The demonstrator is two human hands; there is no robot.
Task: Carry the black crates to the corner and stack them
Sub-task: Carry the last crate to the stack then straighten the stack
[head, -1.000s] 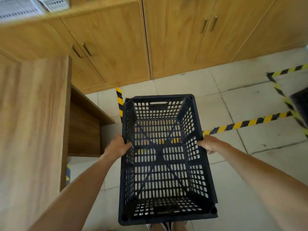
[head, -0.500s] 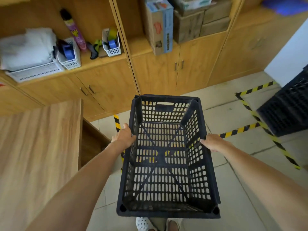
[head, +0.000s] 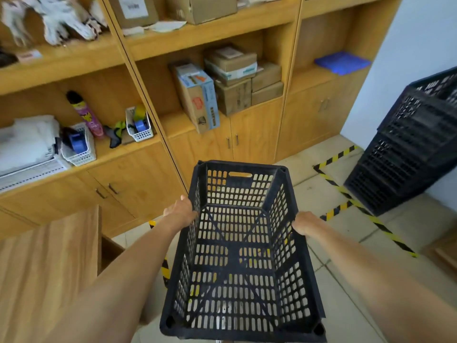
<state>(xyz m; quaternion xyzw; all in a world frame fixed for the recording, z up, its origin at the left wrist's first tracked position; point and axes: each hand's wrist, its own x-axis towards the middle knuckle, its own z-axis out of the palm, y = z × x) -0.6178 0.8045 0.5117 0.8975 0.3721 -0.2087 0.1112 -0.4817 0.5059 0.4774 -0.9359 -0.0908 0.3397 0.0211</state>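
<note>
I carry an empty black slotted crate in front of me, above the tiled floor. My left hand grips its left rim and my right hand grips its right rim, fingers curled over the edges. At the right edge of the view a stack of black crates stands in the corner by the white wall, inside a square marked with yellow-black tape.
A wooden shelf unit with cupboards fills the wall ahead, loaded with cardboard boxes, white baskets and a spray can. A wooden tabletop juts in at the lower left. Open tiled floor lies between me and the stack.
The view has lifted and turned right: the shelves and the corner stack of crates have come into sight and grown nearer. Both hands keep the same hold on the crate.
</note>
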